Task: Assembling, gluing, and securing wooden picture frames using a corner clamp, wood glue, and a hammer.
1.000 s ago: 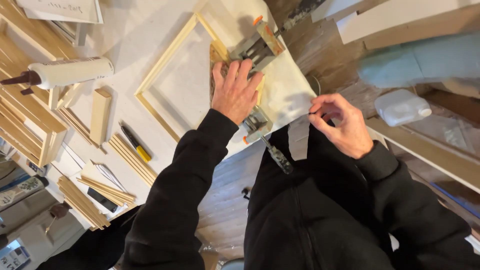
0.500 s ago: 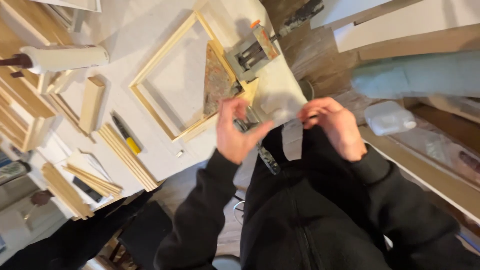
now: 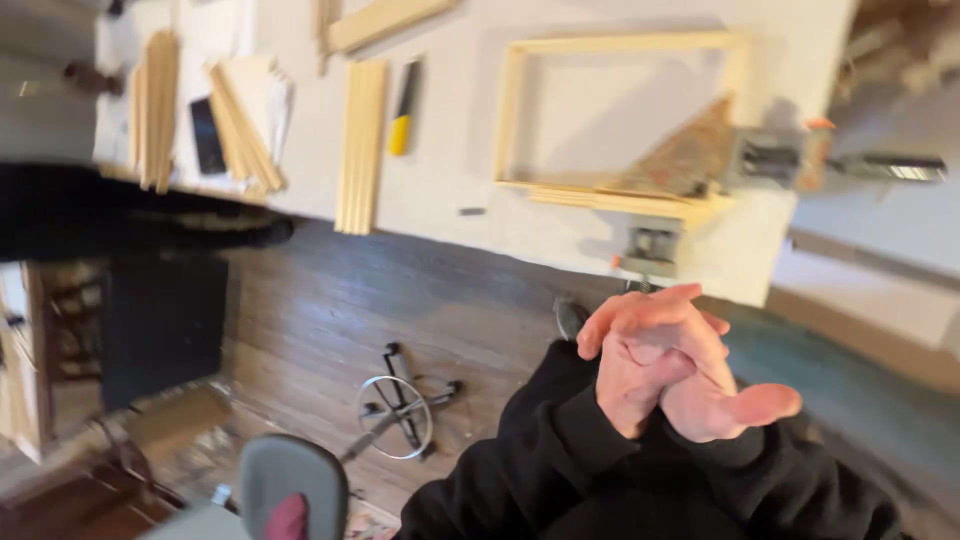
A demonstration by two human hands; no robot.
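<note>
Both hands were held together in front of the chest, off the worktop (image 3: 560, 240). The left hand (image 3: 640, 350) lay over the right hand (image 3: 715, 395), fingers folded across it; each grip was closed on the other hand and on nothing else that showed. The picture was blurred, so a small item pinched between them could not be ruled out.

The nearest things lay up and away from the hands, across the worktop's edge: a wooden frame (image 3: 620, 115), its long sides running left to right, with a corner clamp (image 3: 770, 160) at its near right corner and a second clamp (image 3: 650, 245) hanging at the edge just above the knuckles. The left hand was slightly nearer that lower clamp.

Farther left lay a bundle of wooden strips (image 3: 360, 145), long axis pointing away from the person, and beside it a yellow-handled knife (image 3: 402, 120) lying the same way. More strips (image 3: 240, 125) rested on white paper, beside a small dark rectangle. No label could be made out. A stool base (image 3: 398, 410) stood on the wooden floor (image 3: 330, 300).
</note>
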